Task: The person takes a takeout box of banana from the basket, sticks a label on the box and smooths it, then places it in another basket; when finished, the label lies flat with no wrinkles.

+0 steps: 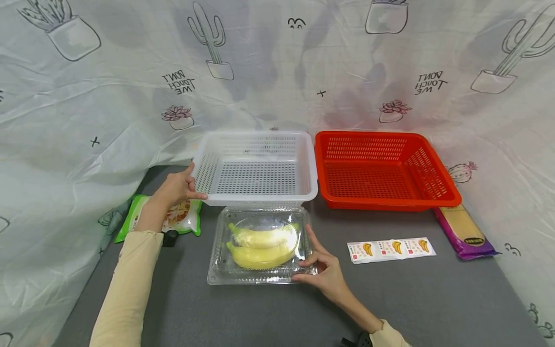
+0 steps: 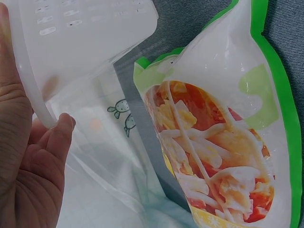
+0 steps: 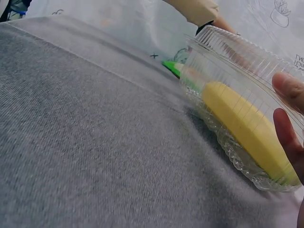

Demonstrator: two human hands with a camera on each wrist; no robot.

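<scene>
A cream sleeve (image 1: 127, 289) lies nearest the head camera and leads to the left hand (image 1: 172, 189), which grips the left rim of the white basket (image 1: 260, 198). The basket extends to this hand's right: rectangular, slotted plastic. A glossy, puffed bag (image 1: 191, 224) with green edges lies beside and partly beneath the same forearm. The right hand (image 1: 326, 273) holds the near right corner of the clear container (image 1: 220, 262), which lies to this hand's left. The container is thin, ribbed, transparent plastic and encloses two smooth, curved yellow bananas (image 1: 260, 256). A flat, printed label strip (image 1: 392, 249) lies right of the right hand.
</scene>
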